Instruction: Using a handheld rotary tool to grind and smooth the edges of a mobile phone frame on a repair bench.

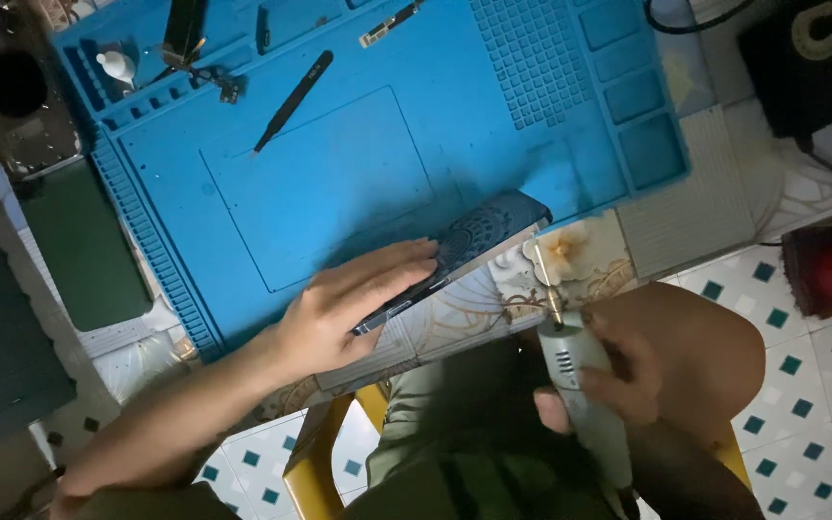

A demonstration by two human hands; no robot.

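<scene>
Two hands are busy. The left hand (353, 306) lies flat, fingers stretched out, pressing a dark patterned phone (459, 252) at the near edge of the blue rubber mat (358, 154) on the desk (589, 255). The phone's long side slants up to the right. The right hand (618, 371) is wrapped around a grey pen-shaped power tool (575, 371), tip pointing up toward the phone.

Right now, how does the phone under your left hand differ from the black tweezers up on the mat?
The phone is a broad, flat slab with a dark patterned back; the black tweezers are thin and plain. The phone hangs over the near edge of the blue mat, pinned by the left hand; the tweezers lie wholly on the mat, untouched. The right hand holds a white rotary tool near the phone, far from the tweezers. Both lie slanted the same way.
</scene>
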